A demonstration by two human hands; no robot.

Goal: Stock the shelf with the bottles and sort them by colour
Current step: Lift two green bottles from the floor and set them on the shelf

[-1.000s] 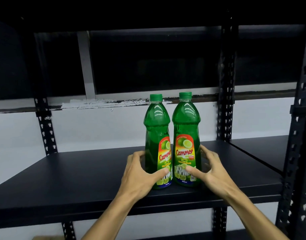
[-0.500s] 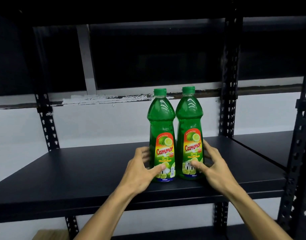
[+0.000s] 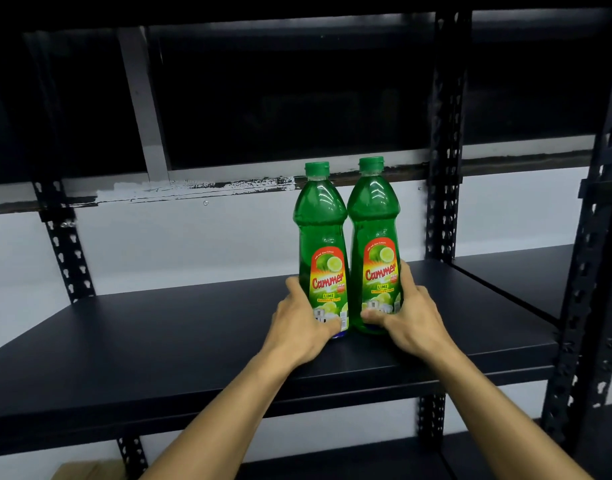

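2 green bottles [image 3: 347, 251], green caps, lime labels.

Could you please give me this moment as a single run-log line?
left hand grips left green bottle | right hand grips right green bottle | both upright, side by side on black shelf

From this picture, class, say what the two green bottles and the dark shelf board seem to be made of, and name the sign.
Left bottle and right bottle: probably clear glossy plastic, since light streaks shine on the shoulders and green liquid shows through; caps look like opaque plastic. Shelf board: matt black, likely painted metal or laminate; its smooth, dull surface leaves that open.
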